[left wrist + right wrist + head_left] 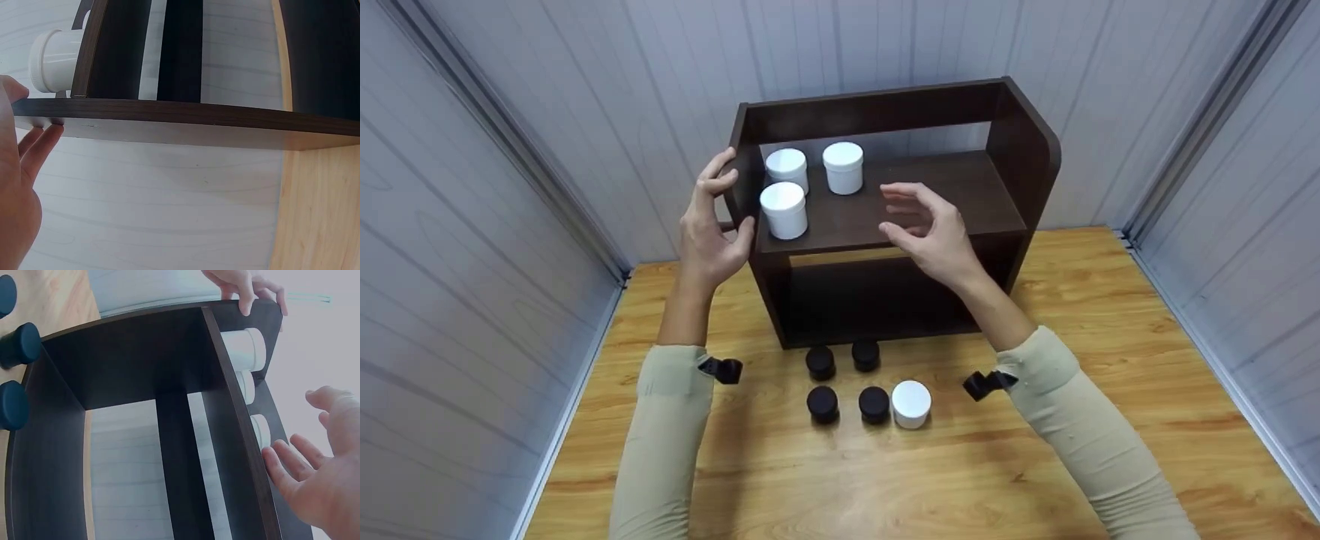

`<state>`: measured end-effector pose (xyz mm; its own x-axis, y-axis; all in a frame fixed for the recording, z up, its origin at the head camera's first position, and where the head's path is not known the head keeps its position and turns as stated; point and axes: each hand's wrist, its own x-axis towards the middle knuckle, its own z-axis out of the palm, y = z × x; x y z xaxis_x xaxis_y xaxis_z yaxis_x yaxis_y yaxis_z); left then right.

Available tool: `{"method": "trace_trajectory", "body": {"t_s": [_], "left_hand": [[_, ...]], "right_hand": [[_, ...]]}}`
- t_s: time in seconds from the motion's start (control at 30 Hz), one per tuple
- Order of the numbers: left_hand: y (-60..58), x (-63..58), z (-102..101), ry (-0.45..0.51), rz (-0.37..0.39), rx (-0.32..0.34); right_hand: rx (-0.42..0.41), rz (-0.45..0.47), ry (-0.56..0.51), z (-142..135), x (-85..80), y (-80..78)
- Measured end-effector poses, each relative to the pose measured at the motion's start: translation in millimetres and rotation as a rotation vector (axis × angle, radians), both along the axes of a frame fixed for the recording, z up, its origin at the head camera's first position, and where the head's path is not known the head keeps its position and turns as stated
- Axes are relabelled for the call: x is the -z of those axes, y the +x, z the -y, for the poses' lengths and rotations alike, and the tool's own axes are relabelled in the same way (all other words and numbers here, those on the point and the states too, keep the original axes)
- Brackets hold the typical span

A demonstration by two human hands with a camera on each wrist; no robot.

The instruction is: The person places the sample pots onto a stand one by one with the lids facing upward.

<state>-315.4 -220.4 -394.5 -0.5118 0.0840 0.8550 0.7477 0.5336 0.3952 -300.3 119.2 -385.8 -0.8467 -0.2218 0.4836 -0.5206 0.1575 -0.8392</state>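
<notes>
A dark brown two-tier shelf stands on the wooden table. My left hand holds the upper part of its left side panel, thumb on the inner face and fingers on the outer one. Three white lidded jars stand upright on the top tier: a front-left jar, a back-left jar and another jar to their right. My right hand hovers over the middle of the top tier, right of the jars, its fingers loosely bent around nothing.
Several small black jars stand on the wooden table in front of the shelf. A larger white jar stands close beside the right front one. Light panel walls enclose the table at the back and both sides.
</notes>
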Motion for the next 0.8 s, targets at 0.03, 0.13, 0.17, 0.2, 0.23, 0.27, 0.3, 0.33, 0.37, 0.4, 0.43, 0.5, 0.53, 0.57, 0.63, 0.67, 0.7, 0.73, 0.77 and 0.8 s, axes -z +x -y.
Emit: {"method": "trace_trajectory", "body": {"t_s": [0.03,0.13,0.17,0.2,0.23,0.27,0.3,0.33,0.37,0.4,0.43,0.5,0.53,0.57,0.63,0.67,0.7,0.73,0.77,0.8], "left_hand": [[0.1,0.1,0,0.002,-0.001,0.003],[0.4,0.6,0,0.006,-0.006,0.012],[0.4,0.7,0,0.006,-0.007,0.014],[0.5,0.9,1,0.005,-0.007,0.013],[0.6,1.1,1,0.003,-0.007,0.011],[0.6,1.3,1,0.002,-0.007,0.010],[0.6,1.4,1,0.002,-0.007,0.008],[0.6,1.6,1,0.002,-0.006,0.006],[0.7,1.7,1,0.000,-0.005,0.004],[0.7,1.8,1,-0.001,-0.004,0.002],[0.7,1.8,1,-0.001,-0.003,0.002],[0.7,1.7,1,-0.002,-0.001,0.004],[0.6,1.6,1,-0.002,0.000,0.004],[0.6,1.4,1,-0.002,0.000,0.005],[0.5,1.1,1,0.000,0.000,0.004],[0.5,0.9,1,0.002,0.000,0.004],[0.5,0.8,1,0.001,-0.001,0.002],[0.4,0.8,1,0.003,-0.003,0.002],[0.3,0.7,1,0.004,-0.005,0.003],[0.1,0.8,1,0.004,-0.007,0.004]], "right_hand": [[-0.004,-0.005,-0.004,-1,1.3,2.5],[-0.014,-0.028,0.000,-6,5.6,9.5],[-0.017,-0.036,0.004,-8,7.0,11.6],[-0.018,-0.044,0.010,-9,8.6,13.7],[-0.021,-0.050,0.016,-11,10.1,15.7],[-0.024,-0.055,0.020,-13,11.4,17.8],[-0.024,-0.058,0.025,-15,12.8,20.1],[-0.025,-0.058,0.028,-17,14.2,22.2],[-0.028,-0.056,0.029,-19,15.5,24.5],[-0.030,-0.054,0.031,-21,17.1,26.8],[-0.028,-0.052,0.035,-22,18.7,29.3],[-0.018,-0.047,0.048,-26,22.5,34.0],[-0.014,-0.047,0.056,-28,24.6,36.2],[-0.013,-0.047,0.067,-30,26.6,38.5],[-0.007,-0.047,0.089,-34,30.5,42.8],[-0.006,-0.048,0.101,-36,32.5,44.7],[-0.006,-0.047,0.111,-38,34.0,46.8],[-0.006,-0.046,0.122,-39,35.6,48.8],[-0.005,-0.041,0.130,-41,37.1,50.6],[-0.004,-0.036,0.133,-42,38.7,52.3]]}}
